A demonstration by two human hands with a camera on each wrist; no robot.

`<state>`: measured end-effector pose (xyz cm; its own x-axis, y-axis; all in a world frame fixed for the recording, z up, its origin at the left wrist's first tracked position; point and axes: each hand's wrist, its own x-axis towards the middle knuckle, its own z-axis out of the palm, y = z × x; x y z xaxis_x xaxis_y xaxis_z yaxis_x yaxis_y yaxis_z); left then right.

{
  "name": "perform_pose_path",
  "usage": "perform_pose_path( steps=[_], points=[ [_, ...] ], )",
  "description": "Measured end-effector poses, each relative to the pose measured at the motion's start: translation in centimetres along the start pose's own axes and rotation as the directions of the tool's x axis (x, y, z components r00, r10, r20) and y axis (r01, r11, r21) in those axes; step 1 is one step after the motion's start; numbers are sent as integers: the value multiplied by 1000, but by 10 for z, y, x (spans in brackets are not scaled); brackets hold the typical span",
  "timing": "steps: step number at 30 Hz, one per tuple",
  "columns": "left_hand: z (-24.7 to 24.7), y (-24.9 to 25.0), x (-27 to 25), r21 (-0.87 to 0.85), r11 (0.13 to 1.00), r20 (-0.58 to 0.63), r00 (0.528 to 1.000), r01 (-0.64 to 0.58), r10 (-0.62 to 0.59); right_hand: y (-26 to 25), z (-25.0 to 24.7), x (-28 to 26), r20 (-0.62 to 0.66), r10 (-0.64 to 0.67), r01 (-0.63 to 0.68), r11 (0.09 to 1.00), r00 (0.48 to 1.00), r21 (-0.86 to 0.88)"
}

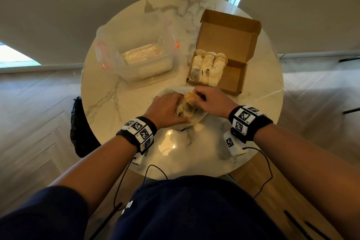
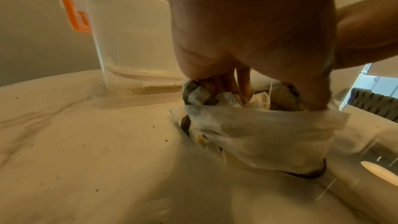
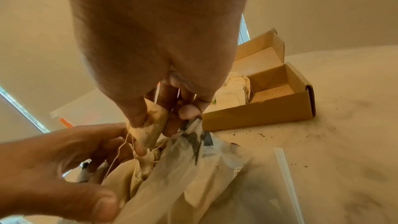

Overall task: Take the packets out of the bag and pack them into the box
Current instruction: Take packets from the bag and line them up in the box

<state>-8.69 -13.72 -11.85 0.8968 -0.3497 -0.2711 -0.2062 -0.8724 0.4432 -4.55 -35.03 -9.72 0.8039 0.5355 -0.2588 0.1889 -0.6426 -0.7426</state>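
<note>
Pinching a packet [image 3: 148, 130] in my right hand [image 1: 209, 101], I am holding it just above the bag [image 3: 193, 176]; my left hand [image 1: 167, 108] is gripping the bag's mouth beside it. The box [image 1: 236, 76] is sitting just beyond my right fingers.

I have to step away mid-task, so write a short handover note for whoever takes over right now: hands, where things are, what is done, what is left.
Left hand: fingers reach into the thin white plastic bag on the round marble table, holding its mouth open.
Right hand: pinches a small beige tea-bag packet at the bag's mouth, strings trailing.
Brown cardboard box, lid open, sits right of the bag; three rows of packets fill its left part, the right part bare.
Clear plastic tub with orange clips stands to the left.
Done: three rows packed.
Left: put this packet in the box, then the others still in the bag.
</note>
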Motion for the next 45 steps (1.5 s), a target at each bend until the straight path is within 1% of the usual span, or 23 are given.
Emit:
perform_pose_path(
  steps=[2, 6, 8, 14, 18, 21, 23, 25, 28, 30, 32, 34, 36, 39, 41, 43, 45],
  points=[
    [3, 0, 0, 32, 999, 12, 1000, -5, 5, 0, 0, -2, -4, 9, -9, 1000, 1000, 8],
    [-2, -6, -1, -66, 996, 22, 998, 56, -55, 1, -3, -5, -30, 29, -29, 1000, 999, 4],
    [-8, -8, -2, -84, 995, 14, 999, 54, -53, 3, -4, -6, -50, 42, -42, 999, 998, -5],
    [-31, -5, -8, -129, 986, -24, 994, -109, 107, 7, -6, -2, -97, 100, -99, 995, 990, 12],
    [-37, -7, -13, -169, 980, -39, 994, -102, 97, 1, -10, -2, -152, 101, -97, 995, 983, 34],
    [-38, -10, -15, -170, 981, 16, 995, -96, 101, -4, -12, -2, -203, 97, -92, 995, 974, 37],
    [-39, -9, -17, -175, 975, 65, 986, -139, 153, -5, -12, 0, -234, 62, -58, 998, 970, 27],
    [-39, -7, -17, -167, 967, 66, 976, -193, 206, -5, -12, 2, -255, 38, -37, 999, 966, 8],
    [-41, -3, -15, -174, 946, -1, 961, -273, 277, -9, -12, 2, -227, -26, 24, 1000, 974, -13],
    [-43, 0, -14, -189, 927, -48, 946, -325, 322, -13, -11, 0, -193, -66, 69, 998, 979, 10],
    [-45, 3, -13, -214, 912, -64, 937, -349, 343, -16, -9, -1, -166, -53, 62, 997, 985, 51],
    [-47, 5, -13, -227, 912, -55, 939, -342, 339, -17, -7, -1, -146, -25, 38, 996, 989, 84],
    [-48, 5, -13, -226, 921, -62, 948, -317, 311, -16, -5, 0, -112, -29, 40, 994, 993, 97],
    [-48, 4, -15, -212, 944, -123, 965, -253, 231, -15, -3, -1, -56, -70, 75, 993, 996, 91],
    [-47, 5, -15, -207, 954, -155, 970, -217, 187, -16, -2, -3, -52, -83, 88, 992, 995, 94],
    [-47, 7, -15, -213, 958, -179, 971, -194, 157, -16, -2, -3, -44, -82, 86, 990, 996, 111],
    [-47, 9, -14, -221, 957, -194, 970, -189, 147, -17, -1, -3, -9, -65, 65, 989, 998, 135]
  ],
)
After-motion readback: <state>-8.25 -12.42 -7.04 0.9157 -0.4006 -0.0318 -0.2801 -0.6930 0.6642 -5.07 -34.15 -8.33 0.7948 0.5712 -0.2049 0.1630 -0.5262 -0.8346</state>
